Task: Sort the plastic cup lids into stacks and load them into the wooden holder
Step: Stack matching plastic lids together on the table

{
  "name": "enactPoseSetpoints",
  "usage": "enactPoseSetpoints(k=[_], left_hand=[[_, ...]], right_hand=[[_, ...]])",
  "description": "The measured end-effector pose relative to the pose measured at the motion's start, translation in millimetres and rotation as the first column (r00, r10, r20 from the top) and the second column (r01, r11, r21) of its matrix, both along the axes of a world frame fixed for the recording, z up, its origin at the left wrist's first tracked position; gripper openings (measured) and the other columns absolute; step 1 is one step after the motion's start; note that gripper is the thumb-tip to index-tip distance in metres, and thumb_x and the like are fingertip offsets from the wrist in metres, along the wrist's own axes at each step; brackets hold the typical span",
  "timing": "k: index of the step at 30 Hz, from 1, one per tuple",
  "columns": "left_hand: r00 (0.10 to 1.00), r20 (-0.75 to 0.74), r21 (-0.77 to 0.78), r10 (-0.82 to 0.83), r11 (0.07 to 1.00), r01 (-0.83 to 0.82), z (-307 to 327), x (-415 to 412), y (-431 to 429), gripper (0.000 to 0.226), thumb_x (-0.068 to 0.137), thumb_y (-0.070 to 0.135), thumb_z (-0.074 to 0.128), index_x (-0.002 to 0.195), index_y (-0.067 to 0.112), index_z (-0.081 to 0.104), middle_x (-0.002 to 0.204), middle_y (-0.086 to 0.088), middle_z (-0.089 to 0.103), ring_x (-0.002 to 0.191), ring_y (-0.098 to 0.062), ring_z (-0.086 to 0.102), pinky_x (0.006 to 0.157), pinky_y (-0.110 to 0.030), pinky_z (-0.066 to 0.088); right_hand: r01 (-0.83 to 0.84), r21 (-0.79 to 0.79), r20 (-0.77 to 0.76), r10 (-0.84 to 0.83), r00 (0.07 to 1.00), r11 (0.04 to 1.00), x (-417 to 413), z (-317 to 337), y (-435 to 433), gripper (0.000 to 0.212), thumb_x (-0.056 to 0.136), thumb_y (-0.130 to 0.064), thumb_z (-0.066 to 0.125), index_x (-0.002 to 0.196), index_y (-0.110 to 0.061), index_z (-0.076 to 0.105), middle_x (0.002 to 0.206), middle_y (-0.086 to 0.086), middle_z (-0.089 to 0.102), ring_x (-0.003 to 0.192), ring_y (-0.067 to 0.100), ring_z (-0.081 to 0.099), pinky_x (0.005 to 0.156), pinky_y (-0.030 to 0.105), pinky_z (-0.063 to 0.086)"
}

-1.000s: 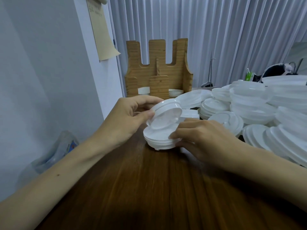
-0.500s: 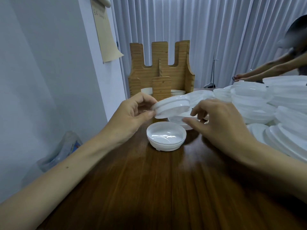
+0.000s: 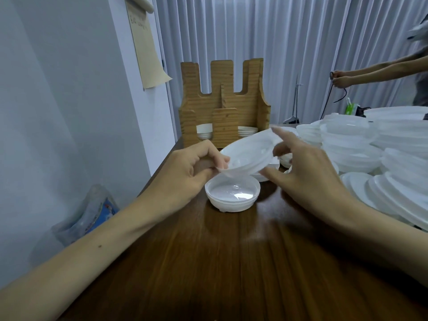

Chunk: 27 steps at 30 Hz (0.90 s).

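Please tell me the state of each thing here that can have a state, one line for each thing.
left hand: pinches the raised lid's near rim.
right hand: fingers spread at that lid's right edge; contact unclear.
raised lid: tilted, off the table, above the small stack.
small stack: on the table, hollow side up.
wooden holder: upright, few lids low in both slots.
lid piles: unsorted, some leaning.

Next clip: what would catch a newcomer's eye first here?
The white lid held tilted in mid-frame, pinched at its left edge by the left hand with the right hand spread at its other side, above a small stack of lids on the wooden table. Next, the heap of lids along the right, and the wooden holder at the table's far end, a few lids low in its slots.
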State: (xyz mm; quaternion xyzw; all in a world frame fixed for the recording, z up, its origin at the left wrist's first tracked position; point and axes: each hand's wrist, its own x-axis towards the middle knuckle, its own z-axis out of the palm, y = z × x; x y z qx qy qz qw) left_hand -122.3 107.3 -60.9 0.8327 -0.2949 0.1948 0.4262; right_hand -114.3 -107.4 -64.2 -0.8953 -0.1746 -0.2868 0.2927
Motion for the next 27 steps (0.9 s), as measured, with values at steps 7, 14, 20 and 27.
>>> enactPoseSetpoints(k=[7, 14, 20, 27], left_hand=[[1.000, 0.017, 0.084, 0.026, 0.996, -0.028, -3.2, 10.9, -1.3, 0.025, 0.088, -0.010, 0.053, 0.083, 0.012, 0.063, 0.104, 0.008, 0.067, 0.115, -0.001, 0.056, 0.089, -0.013, 0.047], [0.940, 0.341, 0.242, 0.019, 0.964, -0.107, -3.2, -1.7, -11.6, 0.034, 0.081, 0.012, 0.048, 0.111, 0.016, 0.064, 0.114, 0.005, 0.062, 0.118, -0.004, 0.045, 0.107, -0.006, 0.010], [0.879, 0.477, 0.273, -0.021, 0.954, -0.125, 2.0, 2.4, -14.9, 0.012, 0.088, 0.021, 0.062, 0.092, 0.014, 0.070, 0.087, 0.005, 0.064, 0.090, -0.001, 0.047, 0.095, -0.022, 0.034], [0.953, 0.300, 0.359, -0.051, 0.931, -0.063, 0.9, 10.6, 24.4, 0.014, 0.080, 0.015, 0.065, 0.088, 0.016, 0.076, 0.085, 0.012, 0.065, 0.086, -0.006, 0.054, 0.095, -0.010, 0.034]], right_hand=[[-0.158, -0.073, 0.165, 0.169, 0.972, 0.985, 6.5, -5.1, -0.1, 0.021, 0.077, -0.025, 0.073, 0.094, -0.019, 0.064, 0.095, -0.008, 0.055, 0.076, 0.003, 0.048, 0.065, 0.016, 0.041], [0.099, -0.270, 0.423, 0.025, 0.906, 0.958, -7.6, 2.0, 11.0, 0.039, 0.067, -0.041, 0.073, 0.068, -0.007, 0.056, 0.071, 0.002, 0.043, 0.066, 0.021, 0.043, 0.048, 0.023, 0.018], [0.148, -0.427, 0.488, 0.090, 0.868, 0.892, -8.6, -2.6, 15.1, 0.043, 0.061, -0.037, 0.083, 0.074, -0.005, 0.059, 0.075, 0.009, 0.047, 0.071, 0.023, 0.041, 0.063, 0.029, 0.025], [-0.249, -0.268, 0.020, 0.263, 0.965, 0.931, -8.0, 0.4, 2.0, 0.042, 0.070, -0.075, 0.052, 0.075, -0.033, 0.043, 0.074, -0.019, 0.042, 0.070, 0.001, 0.046, 0.056, 0.018, 0.034]])
